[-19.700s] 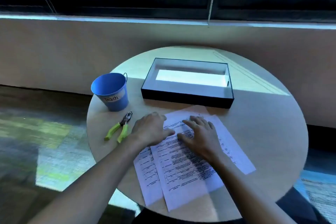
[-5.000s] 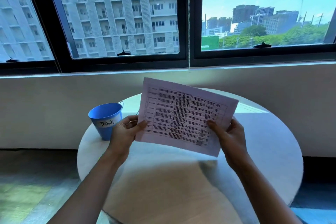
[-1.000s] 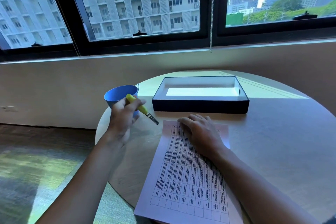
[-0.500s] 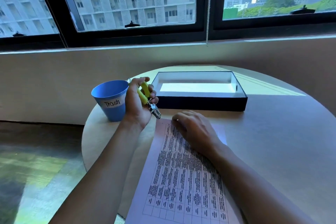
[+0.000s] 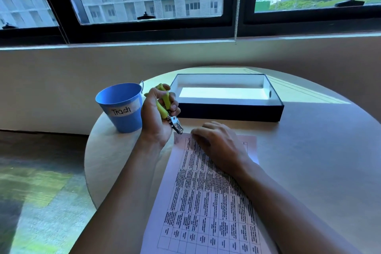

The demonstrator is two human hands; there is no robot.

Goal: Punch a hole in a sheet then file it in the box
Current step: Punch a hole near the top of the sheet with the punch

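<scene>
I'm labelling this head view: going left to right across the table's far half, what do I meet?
Blue metal bucket labelled Trash → left hand gripping the green-handled hole punch → shallow black box with white inside.

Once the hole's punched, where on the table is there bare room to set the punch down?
Widest bare patch: the table right of the sheet, in front of the box. A smaller patch lies left of the sheet, below the trash bucket. Crowded: the sheet's top-left corner, where the left hand holds the punch beside the right hand.
</scene>
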